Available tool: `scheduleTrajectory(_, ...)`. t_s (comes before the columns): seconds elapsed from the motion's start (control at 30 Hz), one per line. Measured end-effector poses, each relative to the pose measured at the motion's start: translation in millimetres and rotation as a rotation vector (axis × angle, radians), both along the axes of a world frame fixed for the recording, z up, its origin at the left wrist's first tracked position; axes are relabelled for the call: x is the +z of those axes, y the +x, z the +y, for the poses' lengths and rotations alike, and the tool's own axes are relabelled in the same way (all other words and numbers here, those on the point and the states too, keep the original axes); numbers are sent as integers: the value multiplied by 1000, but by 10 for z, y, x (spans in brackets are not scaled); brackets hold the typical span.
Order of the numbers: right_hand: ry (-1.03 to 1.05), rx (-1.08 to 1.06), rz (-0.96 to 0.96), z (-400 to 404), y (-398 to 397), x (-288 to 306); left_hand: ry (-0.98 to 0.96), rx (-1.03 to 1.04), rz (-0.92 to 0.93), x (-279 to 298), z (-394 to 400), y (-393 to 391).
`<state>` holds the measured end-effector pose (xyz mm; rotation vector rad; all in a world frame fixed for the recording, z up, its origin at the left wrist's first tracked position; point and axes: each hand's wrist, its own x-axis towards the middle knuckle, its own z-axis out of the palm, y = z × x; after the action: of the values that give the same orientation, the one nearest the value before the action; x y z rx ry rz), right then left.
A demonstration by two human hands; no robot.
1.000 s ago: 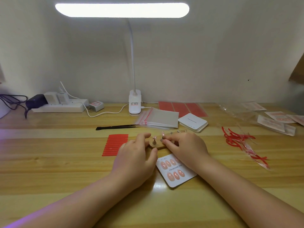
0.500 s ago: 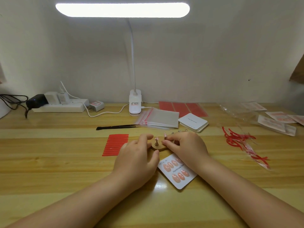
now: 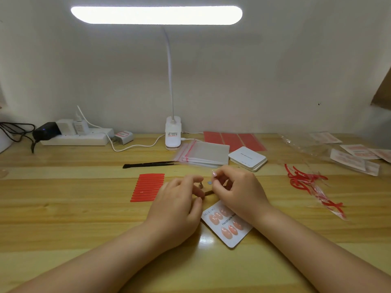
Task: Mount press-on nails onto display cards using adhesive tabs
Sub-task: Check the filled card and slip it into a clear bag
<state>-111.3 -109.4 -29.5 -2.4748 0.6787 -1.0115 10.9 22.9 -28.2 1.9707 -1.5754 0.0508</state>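
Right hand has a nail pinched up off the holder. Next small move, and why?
Probably carry the nail down to the display card and press it into an open spot. The right hand pinches it above the wooden holder, which the left hand steadies; the card already carries several nails.

We saw a white display card carrying peach-pink nails and dark lettering. A sheet of bright red strips lay on the striped yellow-tan wooden table. The tweezers were black, the lamp white, the peeled backings red, and the clear bags had red edges.
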Motion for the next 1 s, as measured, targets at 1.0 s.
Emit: scheduleTrajectory(1.0, -58, 302, -223, 178, 18, 51, -364, -43, 185, 74, 32, 57)
